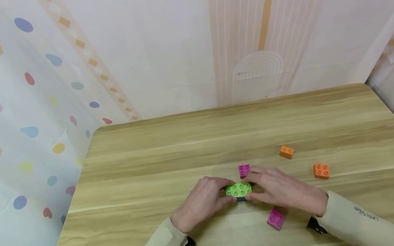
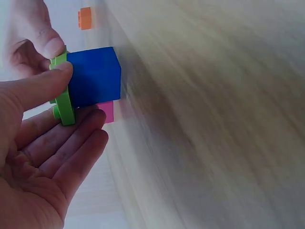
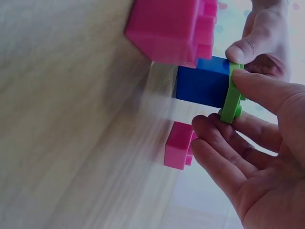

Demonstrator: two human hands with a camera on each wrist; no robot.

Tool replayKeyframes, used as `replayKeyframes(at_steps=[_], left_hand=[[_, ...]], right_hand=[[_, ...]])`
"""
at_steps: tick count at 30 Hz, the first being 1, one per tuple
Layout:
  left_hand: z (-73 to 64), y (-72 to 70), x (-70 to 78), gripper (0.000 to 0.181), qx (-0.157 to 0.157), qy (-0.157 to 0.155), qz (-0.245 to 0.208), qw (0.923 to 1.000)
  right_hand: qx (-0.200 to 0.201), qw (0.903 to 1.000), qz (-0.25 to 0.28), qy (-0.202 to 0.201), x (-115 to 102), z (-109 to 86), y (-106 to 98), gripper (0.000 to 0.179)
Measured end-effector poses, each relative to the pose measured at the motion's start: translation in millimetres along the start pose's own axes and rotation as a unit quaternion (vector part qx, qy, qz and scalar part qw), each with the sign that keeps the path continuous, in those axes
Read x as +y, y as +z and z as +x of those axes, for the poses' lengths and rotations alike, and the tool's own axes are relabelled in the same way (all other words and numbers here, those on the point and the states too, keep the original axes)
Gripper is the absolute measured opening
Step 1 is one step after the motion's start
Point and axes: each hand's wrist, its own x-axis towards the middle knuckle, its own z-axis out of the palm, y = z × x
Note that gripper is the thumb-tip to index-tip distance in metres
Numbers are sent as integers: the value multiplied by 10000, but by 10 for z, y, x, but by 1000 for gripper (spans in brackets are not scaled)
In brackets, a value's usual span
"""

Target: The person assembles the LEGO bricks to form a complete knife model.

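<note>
- Closest to us, right of bottom centre: a pink block [image 1: 275, 218].
- At lower centre, left hand [image 1: 206, 198] and right hand [image 1: 283, 187], partly curled, pinch opposite ends of a green brick [image 1: 239, 190] atop a blue block [image 2: 94, 76].
- Farther back: an orange block [image 1: 321, 171], another pink block [image 1: 244, 170], a smaller orange block [image 1: 286, 152].

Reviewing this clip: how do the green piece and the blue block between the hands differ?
Shape: the green piece is a thin plate with rounded ends; the blue block is thicker and boxy.
Place: the green piece lies on top; the blue block sits beneath it.
Studs: the green piece's studs show; the blue block's top is covered.
Shared: both are single-coloured toy building pieces, between the left hand and right hand.
</note>
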Motion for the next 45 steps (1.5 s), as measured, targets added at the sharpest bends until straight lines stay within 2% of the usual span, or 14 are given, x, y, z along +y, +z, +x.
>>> replayKeyframes(at_steps=[4,9,14,18,23,27,31,34,40,42,45], left_hand=[[-28,31,-10,33,-23,-81,-201,9998],[-51,66,-54,32,92,-121,-382,9992],[-6,54,-83,33,131,-210,-501,9984],[42,27,-97,34,35,-229,-673,9975],[33,-19,-160,41,-88,-272,-1114,9934],[-11,-27,-189,37,-56,-314,-1352,9903],[-41,-3,-179,28,53,-275,-1264,9916],[-51,10,-167,27,114,-216,-1188,9926],[-54,26,-148,28,144,-175,-1157,9930],[-51,34,-147,30,140,-188,-1152,9931],[-53,49,-143,31,139,-261,-1174,9926]], right_hand=[[18,9999,-68,-156,-3,-24,23,36],[123,9998,-24,-144,-16,-31,74,34],[161,9992,346,143,-2,-21,85,39],[157,9967,656,444,15,-17,85,43],[241,9968,602,465,18,0,76,43],[162,9975,524,455,8,0,74,43],[70,9969,556,550,7,-31,61,52],[225,9972,516,497,36,-68,23,55],[887,9955,302,128,156,-57,-73,42],[972,9949,257,108,202,-16,-88,42],[844,9956,305,263,260,48,-97,44]])
